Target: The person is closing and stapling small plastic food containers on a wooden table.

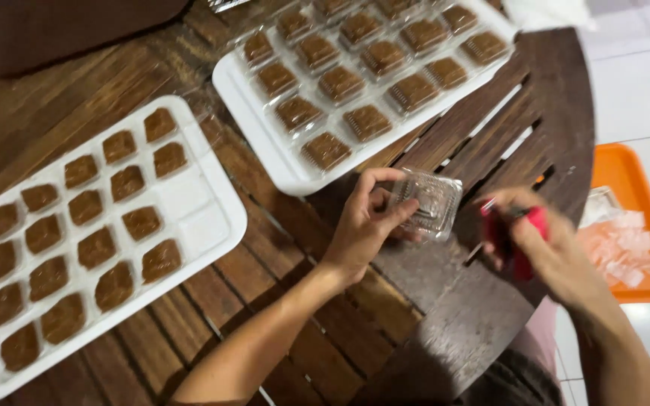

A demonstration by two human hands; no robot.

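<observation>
From up here I see my left hand (362, 225) pinching a small clear plastic case (426, 201) by its left edge, thumb on top and fingers curled behind it, so that grip is closed on the case. The case hangs just above the dark wooden desk (445, 331), near the desk's right rim. My right hand (536, 240) sits just right of the case, its grip wrapped around a red tool (524, 240); the motion blur is heavy there, so it may be a pair of tongs or a clip, I cannot tell which. A white tray (223, 218) of brown square cakes (99, 248) lies at the left. A second white tray (257, 128) lies beyond the hands, its cakes sitting in clear cases. An orange tray (626, 162) holding clear wrappers (626, 248) sits lower, off the desk's right edge.
</observation>
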